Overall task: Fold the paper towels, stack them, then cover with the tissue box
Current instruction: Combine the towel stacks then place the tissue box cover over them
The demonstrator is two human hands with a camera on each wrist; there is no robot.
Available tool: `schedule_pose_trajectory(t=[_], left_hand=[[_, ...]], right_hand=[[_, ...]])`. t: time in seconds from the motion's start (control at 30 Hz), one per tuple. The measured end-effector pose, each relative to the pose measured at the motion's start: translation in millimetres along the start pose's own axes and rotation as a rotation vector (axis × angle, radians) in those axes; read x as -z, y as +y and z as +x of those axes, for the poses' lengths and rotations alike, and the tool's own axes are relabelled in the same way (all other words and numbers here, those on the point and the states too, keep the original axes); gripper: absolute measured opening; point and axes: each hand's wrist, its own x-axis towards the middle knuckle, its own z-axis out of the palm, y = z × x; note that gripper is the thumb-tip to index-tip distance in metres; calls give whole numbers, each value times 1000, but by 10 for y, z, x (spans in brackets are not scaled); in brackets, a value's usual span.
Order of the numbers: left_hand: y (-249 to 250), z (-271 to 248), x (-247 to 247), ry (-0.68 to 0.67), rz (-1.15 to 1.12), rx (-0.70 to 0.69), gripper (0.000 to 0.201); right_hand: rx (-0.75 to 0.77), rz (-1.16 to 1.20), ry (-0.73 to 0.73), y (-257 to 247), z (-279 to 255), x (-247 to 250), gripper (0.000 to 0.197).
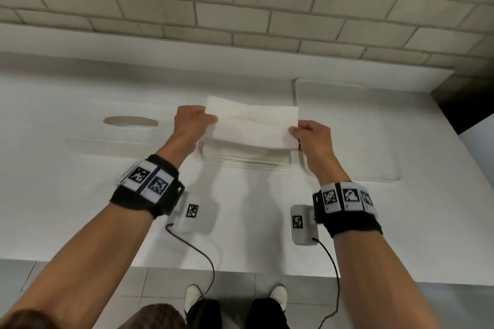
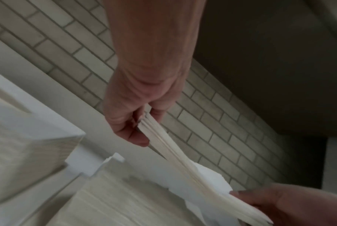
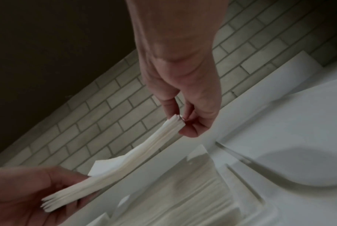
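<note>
A folded bundle of white paper towels [image 1: 254,123] hangs in the air between both hands. My left hand [image 1: 205,119] pinches its left end, thumb on top. My right hand [image 1: 298,132] pinches the right end. Right below lies a flat stack of folded towels [image 1: 246,159] on the white table. In the left wrist view the bundle [image 2: 183,165] sags between my left hand [image 2: 146,126] and the right hand [image 2: 279,203]. The right wrist view shows the layered end of the bundle [image 3: 134,159] held between thumb and fingers of my right hand [image 3: 180,122]. The white tissue box [image 1: 128,133] with an oval slot stands left of the stack.
A flat white tray [image 1: 344,131] with rounded corners lies right of the stack, touching or nearly touching it. A tiled wall [image 1: 240,8] runs behind the table. The table's near edge [image 1: 240,270] is by my feet, and cables hang from both wrist cameras.
</note>
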Motion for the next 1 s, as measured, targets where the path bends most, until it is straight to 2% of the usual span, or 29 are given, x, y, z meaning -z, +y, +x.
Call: schedule_pose_trajectory(t=[0.07,0.13,0.2,0.23,0.33,0.37,0.43,0.47,0.5,0.53,0.57,0.63,0.7,0.8,0.93,1.0], left_hand=[[31,106,-86,47,25,106,40],[2,176,-155,65,62,143,50],[-37,193,-188,78,81,151,48],[-66,205,-197,81,92,155,44],[-129,230,-214,80,151,159,11],[-142,226,-220,82,166,156,10],[-198,244,-237,82,176,149,27],[-221,244,-247,88,196,133,24],[-243,240,-257,97,225,119,11],[-266,243,-264,110,240,102,12],[-289,252,-272,121,264,79,29],[-303,223,-289,144,320,54,44],[-325,211,-298,148,357,62,44],[-325,171,-322,115,427,44,21],[-317,168,-297,92,423,67,32],[-232,159,-243,80,405,58,38]], right_hand=[[-45,-58,1,-13,89,-45,9],[-72,-90,14,7,137,-85,12],[-81,-105,26,24,153,-119,9],[-85,-109,28,34,165,-131,18],[-82,-147,36,53,174,-168,29],[-85,-163,42,59,171,-174,28],[-93,-188,62,72,144,-194,23],[-88,-203,74,81,125,-202,22],[-82,-217,87,99,117,-209,24],[-71,-229,92,114,113,-218,27],[-62,-246,92,118,105,-228,29],[-43,-276,91,140,116,-239,27],[-32,-293,92,161,120,-250,27],[-37,-304,110,202,131,-286,26],[-74,-324,123,213,144,-289,21],[-55,-320,145,153,119,-237,28]])
